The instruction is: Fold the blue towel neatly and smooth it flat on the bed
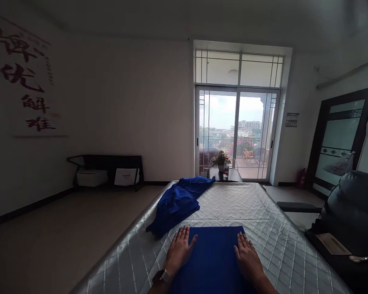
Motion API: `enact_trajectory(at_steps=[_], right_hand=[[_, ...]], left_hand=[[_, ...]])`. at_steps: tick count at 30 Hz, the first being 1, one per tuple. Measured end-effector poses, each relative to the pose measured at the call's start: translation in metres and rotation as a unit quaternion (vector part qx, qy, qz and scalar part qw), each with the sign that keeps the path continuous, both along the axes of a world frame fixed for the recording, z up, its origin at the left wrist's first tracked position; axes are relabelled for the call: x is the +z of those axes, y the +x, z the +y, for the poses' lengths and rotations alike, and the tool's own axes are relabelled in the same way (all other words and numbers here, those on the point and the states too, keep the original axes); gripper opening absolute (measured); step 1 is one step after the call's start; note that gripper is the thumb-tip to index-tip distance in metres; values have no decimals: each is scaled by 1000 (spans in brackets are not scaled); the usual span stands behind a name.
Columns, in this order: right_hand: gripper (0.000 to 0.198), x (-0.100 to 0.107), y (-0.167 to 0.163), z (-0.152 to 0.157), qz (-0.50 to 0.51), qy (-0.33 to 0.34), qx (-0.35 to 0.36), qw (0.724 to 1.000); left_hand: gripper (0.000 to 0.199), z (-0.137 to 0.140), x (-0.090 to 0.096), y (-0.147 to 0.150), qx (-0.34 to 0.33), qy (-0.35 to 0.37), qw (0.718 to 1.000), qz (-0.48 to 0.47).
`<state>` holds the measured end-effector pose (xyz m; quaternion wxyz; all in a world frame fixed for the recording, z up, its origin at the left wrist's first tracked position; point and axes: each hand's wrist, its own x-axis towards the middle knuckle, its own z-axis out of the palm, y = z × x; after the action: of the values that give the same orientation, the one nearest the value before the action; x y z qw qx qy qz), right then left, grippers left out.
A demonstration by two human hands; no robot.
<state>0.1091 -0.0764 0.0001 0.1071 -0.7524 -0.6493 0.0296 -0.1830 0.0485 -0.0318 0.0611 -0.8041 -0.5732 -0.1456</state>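
Observation:
A flat blue folded cloth (213,257) lies in front of me on the silver quilted cover (282,245). Along its left edge rests my left hand (180,248), palm down with the fingers stretched forward and the thumb apart. My right hand (247,254) lies flat over the cloth's right edge, fingers extended, thumb on the blue fabric. Neither hand grips anything. Farther off to the left, a crumpled blue garment (178,202) is spread loosely on the cover, apart from both hands. The near end of the folded cloth runs out of view.
Beyond the cover's far edge stand a potted plant (221,159) and a bottle (226,168) on a small table. A black padded chair (340,208) holding a flat card (333,243) is at the right. A low black bench (110,163) stands against the left wall.

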Motion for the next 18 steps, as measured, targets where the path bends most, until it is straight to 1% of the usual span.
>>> enact_trajectory(at_steps=[3,5,6,7,9,11,13,15,16,18], right_hand=[[65,2,0,-1,6,4,4,1000],[65,4,-1,-1,9,4,7,1000],[65,5,-1,-1,12,2,8,1000],[65,6,-2,-1,17,0,9,1000],[65,7,-2,-2,26,-7,3,1000],[65,8,-1,-3,27,-10,3,1000],[64,9,0,-4,18,-12,14,1000],[63,9,1,-5,6,-13,28,999],[63,9,1,-5,3,-14,29,999],[64,9,1,-5,5,-15,18,1000]], left_hand=[[67,-6,11,0,24,15,1000,-1],[71,-15,23,9,30,24,999,-12],[71,-22,28,18,19,24,999,-19],[70,-30,32,30,-6,21,999,-26],[68,-49,35,63,-88,7,995,-35],[65,-69,31,101,-186,-6,982,-34],[61,-84,25,133,-251,-17,967,-37],[60,-93,21,150,-267,-32,962,-42],[60,-94,20,152,-261,-41,964,-41],[62,-92,22,142,-235,-60,970,-32]])
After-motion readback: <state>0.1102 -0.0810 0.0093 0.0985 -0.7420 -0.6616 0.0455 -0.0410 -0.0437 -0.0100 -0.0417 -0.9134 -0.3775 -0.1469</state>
